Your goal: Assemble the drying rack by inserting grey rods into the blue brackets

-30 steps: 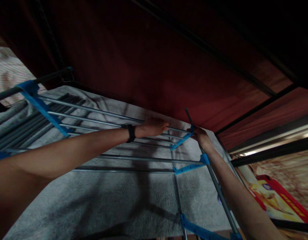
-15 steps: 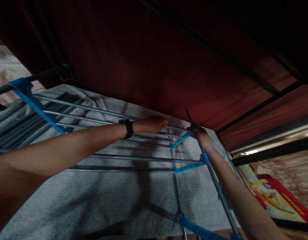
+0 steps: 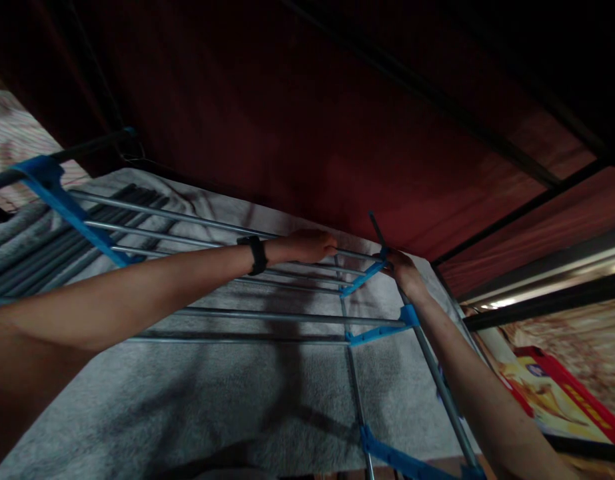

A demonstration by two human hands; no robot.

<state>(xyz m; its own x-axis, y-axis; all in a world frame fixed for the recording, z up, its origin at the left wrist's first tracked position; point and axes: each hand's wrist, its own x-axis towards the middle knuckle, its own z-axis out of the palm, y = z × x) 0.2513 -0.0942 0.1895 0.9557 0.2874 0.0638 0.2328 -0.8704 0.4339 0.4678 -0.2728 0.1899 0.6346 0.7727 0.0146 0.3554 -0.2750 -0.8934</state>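
A metal drying rack (image 3: 267,317) with grey rails and blue plastic joints stands over a grey towel (image 3: 197,393). My left hand (image 3: 307,245), with a black band on the wrist, is curled round the rack's far rail. My right hand (image 3: 402,270) is closed on the rack's far right corner, beside a blue joint (image 3: 367,273). Both arms stretch out across the rails.
A dark red curtain (image 3: 297,133) hangs right behind the rack. A dark frame bar (image 3: 517,213) runs along the right. A red and yellow printed package (image 3: 562,400) lies at the lower right. More grey cloth is draped at the left (image 3: 17,233).
The view has shifted slightly; both hands keep their hold on the rack's far end and have hardly moved.
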